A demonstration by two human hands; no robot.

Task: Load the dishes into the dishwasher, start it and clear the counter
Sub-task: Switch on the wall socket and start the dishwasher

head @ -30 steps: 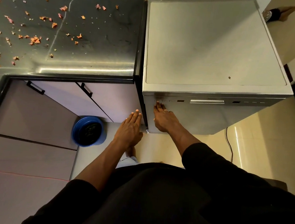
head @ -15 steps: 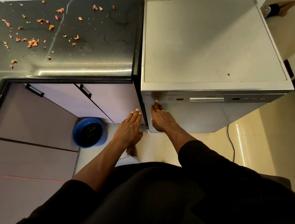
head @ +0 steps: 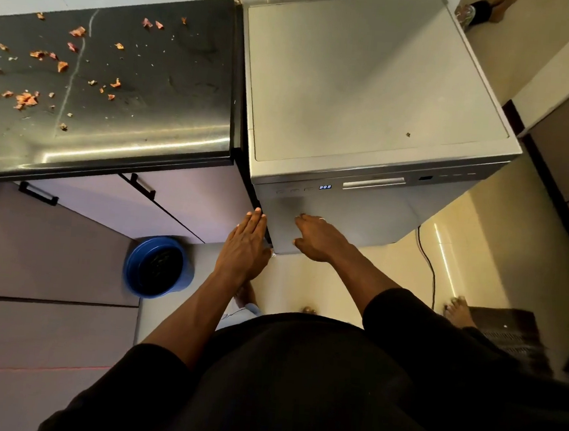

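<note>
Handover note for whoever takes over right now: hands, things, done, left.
Hands: left hand open, fingers straight, beside the left front edge of the dishwasher; right hand open, holding nothing, in front of the door below the controls.
Done: door shut, display lit. Whether a cycle is running cannot be told.
Left: orange scraps lie scattered on the dark counter; clear them.

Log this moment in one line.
dishwasher: shut, display lit | left hand: open, at door edge | right hand: open, before door | counter: scraps uncleared
</note>
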